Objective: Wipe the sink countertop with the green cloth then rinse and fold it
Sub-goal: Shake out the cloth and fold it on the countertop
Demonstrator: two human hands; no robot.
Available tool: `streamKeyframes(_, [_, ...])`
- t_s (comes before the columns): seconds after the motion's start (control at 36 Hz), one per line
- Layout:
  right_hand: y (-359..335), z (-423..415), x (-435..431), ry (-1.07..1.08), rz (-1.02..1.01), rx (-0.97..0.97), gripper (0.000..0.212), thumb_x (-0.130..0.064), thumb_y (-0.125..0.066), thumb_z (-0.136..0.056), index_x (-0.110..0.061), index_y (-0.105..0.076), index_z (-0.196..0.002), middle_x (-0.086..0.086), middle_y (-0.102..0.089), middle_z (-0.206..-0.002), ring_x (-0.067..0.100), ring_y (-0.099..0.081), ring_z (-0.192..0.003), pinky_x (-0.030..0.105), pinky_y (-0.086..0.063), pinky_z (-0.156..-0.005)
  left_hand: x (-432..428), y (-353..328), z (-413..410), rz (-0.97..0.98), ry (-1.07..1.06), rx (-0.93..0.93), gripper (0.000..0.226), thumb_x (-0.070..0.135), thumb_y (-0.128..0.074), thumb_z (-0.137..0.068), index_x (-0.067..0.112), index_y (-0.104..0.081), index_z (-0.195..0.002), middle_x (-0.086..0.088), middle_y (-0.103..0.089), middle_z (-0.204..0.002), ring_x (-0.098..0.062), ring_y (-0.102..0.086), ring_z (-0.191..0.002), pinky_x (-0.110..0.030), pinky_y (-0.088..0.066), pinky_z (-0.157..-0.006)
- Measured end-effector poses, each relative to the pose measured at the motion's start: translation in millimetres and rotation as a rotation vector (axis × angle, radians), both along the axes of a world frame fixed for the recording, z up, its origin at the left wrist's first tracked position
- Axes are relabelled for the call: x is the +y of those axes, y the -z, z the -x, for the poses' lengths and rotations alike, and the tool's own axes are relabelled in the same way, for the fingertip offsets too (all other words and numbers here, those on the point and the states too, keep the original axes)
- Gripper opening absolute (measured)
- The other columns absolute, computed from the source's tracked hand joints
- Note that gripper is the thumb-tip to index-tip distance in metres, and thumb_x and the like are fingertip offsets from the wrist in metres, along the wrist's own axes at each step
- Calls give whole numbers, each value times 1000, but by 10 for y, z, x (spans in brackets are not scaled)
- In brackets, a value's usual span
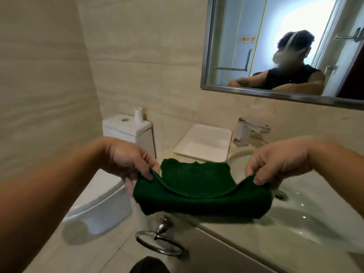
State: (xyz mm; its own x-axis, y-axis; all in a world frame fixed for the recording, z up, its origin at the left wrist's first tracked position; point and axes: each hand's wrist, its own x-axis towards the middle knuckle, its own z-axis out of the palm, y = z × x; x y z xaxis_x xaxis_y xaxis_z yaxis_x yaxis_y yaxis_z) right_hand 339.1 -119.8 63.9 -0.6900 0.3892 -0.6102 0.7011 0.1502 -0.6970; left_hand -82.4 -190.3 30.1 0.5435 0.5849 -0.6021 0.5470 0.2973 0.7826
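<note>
A dark green cloth [202,191] of thick, matt, nubby terry pile sags above the front edge of a pale, polished stone-look countertop [262,245], beside a glossy white ceramic sink [315,219]. The faucet [249,131] at the back edge and the towel ring [159,239] below the front edge are shiny chromed metal. The toilet [102,200] gleams white; the wall tiles [49,75] are smooth beige with a soft sheen.

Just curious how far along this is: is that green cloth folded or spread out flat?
Folded, roughly in half: the green cloth shows two layers, its top flap curving over the lower one, held between left hand and right hand.
</note>
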Motion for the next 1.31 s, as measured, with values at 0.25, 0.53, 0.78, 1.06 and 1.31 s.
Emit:
streamKeyframes(0.25, [611, 57, 139, 225, -48, -20, 18, -7, -60, -101, 2, -67, -115, 33, -69, -111, 39, -67, -98, 47, -60, -86, 136, 445, -132, -66, -201, 114, 25, 14, -53, -110, 2, -67, -127, -27, -76, -99, -33, -77, -78, -40, -68, -72])
streamKeyframes(0.53, [1034, 60, 738, 558, -265, 73, 14, -10, -59, -102, -12, -73, -101, 13, -75, -87, 24, -71, -74, 40, -62, -72, 692, 616, -120, -312, -456, 198, 18, 13, -56, -109, 2, -70, -114, -28, -76, -101, -41, -77, -84, -44, -66, -72])
streamKeyframes(0.78, [1411, 182, 910, 663, -221, 129, 9, -13, -61, -101, -9, -69, -104, 12, -73, -97, 20, -69, -89, 36, -62, -77, 1022, 744, -278, -685, -197, 617, 27, 25, -79, -92, 30, -68, -116, 9, -68, -112, -16, -66, -104, -28, -51, -84])
streamKeyframes(1.06, [1438, 146, 951, 666, -50, 319, 37, -1, -73, -90, -14, -64, -123, 21, -74, -112, 30, -74, -96, 44, -62, -85, 1067, 712, -324, -812, 116, 857, 14, 33, -68, -100, 23, -58, -104, -3, -57, -115, -21, -58, -98, -39, -54, -91])
streamKeyframes(1.31, [1112, 161, 846, 464, -230, 211, 16, -6, -72, -92, -8, -71, -109, 15, -75, -108, 30, -73, -100, 37, -60, -81, 1004, 599, -248, -816, 56, 646, 20, 20, -74, -94, 24, -55, -90, 1, -61, -87, -11, -55, -73, -28, -47, -64])
